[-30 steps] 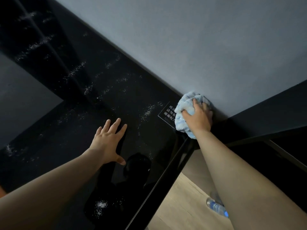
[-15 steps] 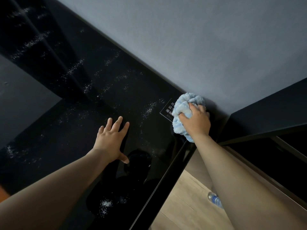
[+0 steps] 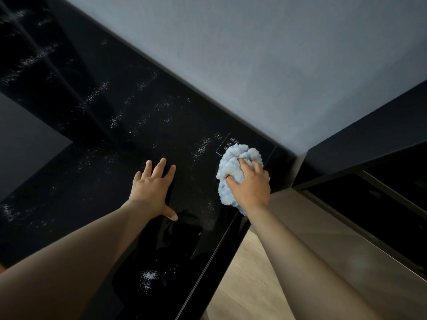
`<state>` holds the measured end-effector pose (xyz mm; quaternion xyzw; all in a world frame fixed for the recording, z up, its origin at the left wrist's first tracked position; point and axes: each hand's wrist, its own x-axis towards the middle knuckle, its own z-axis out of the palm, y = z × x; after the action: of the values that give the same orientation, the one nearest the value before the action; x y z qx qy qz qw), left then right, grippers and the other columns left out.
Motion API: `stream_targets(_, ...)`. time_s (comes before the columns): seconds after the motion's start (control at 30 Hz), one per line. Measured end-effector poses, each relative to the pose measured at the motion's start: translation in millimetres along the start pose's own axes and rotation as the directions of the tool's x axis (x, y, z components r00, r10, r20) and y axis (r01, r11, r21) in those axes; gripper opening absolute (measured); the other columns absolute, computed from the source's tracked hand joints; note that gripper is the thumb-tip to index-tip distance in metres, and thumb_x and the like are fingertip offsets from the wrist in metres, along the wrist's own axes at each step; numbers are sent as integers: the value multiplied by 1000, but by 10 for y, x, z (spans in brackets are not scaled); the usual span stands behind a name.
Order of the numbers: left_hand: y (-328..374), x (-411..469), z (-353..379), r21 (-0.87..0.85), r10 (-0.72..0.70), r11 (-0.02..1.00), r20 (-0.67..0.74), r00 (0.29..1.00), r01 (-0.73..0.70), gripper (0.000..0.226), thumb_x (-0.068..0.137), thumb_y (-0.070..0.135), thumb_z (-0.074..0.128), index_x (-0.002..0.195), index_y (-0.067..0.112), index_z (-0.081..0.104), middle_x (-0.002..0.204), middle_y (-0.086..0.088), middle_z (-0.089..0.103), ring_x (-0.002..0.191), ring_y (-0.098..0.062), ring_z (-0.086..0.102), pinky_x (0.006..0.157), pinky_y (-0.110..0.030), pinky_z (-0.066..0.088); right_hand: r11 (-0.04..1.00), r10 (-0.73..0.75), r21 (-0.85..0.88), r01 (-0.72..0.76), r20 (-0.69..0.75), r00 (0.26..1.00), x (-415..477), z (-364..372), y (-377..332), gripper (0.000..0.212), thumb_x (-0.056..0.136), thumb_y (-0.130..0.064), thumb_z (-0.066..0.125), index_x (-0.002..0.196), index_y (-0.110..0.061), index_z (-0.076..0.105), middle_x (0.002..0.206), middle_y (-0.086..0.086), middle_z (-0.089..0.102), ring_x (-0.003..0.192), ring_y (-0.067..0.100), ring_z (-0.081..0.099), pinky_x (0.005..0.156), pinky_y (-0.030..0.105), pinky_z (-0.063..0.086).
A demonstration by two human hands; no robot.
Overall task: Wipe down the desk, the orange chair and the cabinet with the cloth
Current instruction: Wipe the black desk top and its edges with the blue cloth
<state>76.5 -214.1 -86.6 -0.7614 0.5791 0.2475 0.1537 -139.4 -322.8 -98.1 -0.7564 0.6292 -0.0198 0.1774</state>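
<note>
A glossy black desk top [image 3: 97,139] fills the left and middle of the head view, streaked with white dusty specks. My right hand [image 3: 250,184] grips a bunched light-blue fluffy cloth [image 3: 235,162] and presses it on the desk near its right edge, partly covering a small white-lettered label [image 3: 227,143]. My left hand [image 3: 153,188] lies flat on the desk with fingers spread, left of the cloth. A dark cabinet [image 3: 369,144] stands at the right. The orange chair shows only as a sliver at the far left edge.
A grey wall [image 3: 277,54] runs along the desk's back edge. Wooden floor [image 3: 245,285] shows below the desk's right edge. A brownish panel [image 3: 323,227] slopes down under the cabinet. A patch of white specks [image 3: 149,276] lies near the desk's front.
My right hand has dragged the cloth away from the wall corner, toward me and slightly left along the desk's right edge. My left hand has stayed flat in place.
</note>
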Motion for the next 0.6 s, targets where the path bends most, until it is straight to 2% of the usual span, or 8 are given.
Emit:
stream_targets(0.13, -10, -15, -9, 5, 13, 1000, 4, 1000, -13, 141, 50, 73, 76, 153, 25, -8, 159, -5, -15, 146, -36, -10, 119, -50, 14, 1000, 5, -11, -5, 16, 1000, -163, 31, -39, 66, 85, -54, 57, 144, -32, 41, 146, -3, 36, 123, 25, 38, 90, 34, 45)
stream_targets(0.27, -88, -62, -48, -43, 60, 997, 42, 997, -59, 133, 56, 71, 75, 153, 26, -5, 159, -3, -18, 147, -33, -12, 119, -51, 11, 1000, 2, -5, -2, 27, 1000, -364, 71, -112, 66, 85, -53, 57, 145, -32, 40, 147, -3, 34, 125, 25, 36, 93, 31, 42)
stream_targets(0.4, -191, -220, -53, -79, 117, 990, 12, 993, -116, 121, 65, 65, 74, 154, 27, 0, 161, 2, -8, 148, -29, -8, 119, -52, 7, 1000, -1, 2, 1, 34, 999, -544, 110, -195, 67, 85, -53, 57, 146, -31, 40, 148, -2, 34, 127, 25, 35, 96, 31, 40)
stream_targets(0.6, -372, -653, 172, -65, 165, 985, 31, 986, -162, 115, 69, 63, 72, 154, 25, 3, 161, 1, -2, 148, -28, -5, 120, -46, 6, 1000, 3, 10, -3, 22, 1000, -838, 211, -289, 66, 85, -52, 57, 146, -30, 40, 148, -3, 34, 126, 24, 36, 95, 32, 42)
